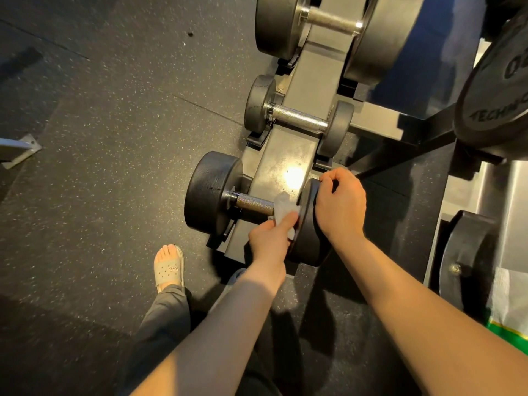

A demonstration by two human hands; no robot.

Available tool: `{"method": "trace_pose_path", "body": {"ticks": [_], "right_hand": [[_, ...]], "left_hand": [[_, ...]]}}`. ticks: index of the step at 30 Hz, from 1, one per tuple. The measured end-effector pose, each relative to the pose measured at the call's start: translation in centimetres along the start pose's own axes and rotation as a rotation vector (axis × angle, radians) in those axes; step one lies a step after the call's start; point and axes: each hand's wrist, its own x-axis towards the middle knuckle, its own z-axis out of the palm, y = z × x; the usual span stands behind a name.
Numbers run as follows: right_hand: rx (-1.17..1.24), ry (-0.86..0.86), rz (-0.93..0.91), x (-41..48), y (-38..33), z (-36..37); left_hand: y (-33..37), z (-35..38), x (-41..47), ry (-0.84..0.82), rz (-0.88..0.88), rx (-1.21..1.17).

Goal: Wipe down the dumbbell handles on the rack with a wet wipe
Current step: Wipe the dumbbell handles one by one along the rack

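The lowest dumbbell (213, 192) lies across the grey rack (281, 164), its knurled steel handle (253, 203) bare on the left. My left hand (270, 242) pinches a white wet wipe (284, 211) wrapped round the handle's right end, against the right weight head. My right hand (340, 205) grips that right head (307, 238) from above, fingers curled over its rim. Above it sits a smaller dumbbell (298, 118), and a large one (331, 22) at the top.
A black weight plate (491, 95) hangs at the right, above a second black disc (465, 261). My sandalled foot (168, 267) stands on the speckled rubber floor (114, 167). A metal foot plate (18, 150) shows at the left edge.
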Motion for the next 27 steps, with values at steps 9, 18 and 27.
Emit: {"method": "trace_pose_path", "body": {"ticks": [9,18,27], "right_hand": [[0.01,-0.006,0.026,-0.1,-0.3,-0.3],[-0.373,-0.054,-0.403,-1.7,-3.3,-1.0],[-0.556,-0.387,-0.67,-6.0,-4.8,7.1]], "left_hand": [[3.7,-3.2,2.1,0.192,-0.068,-0.553],[3.2,-3.8,1.5,0.18,-0.147,-0.578],[3.7,-7.2,-0.5,-0.083,-0.159,-0.448]]}}
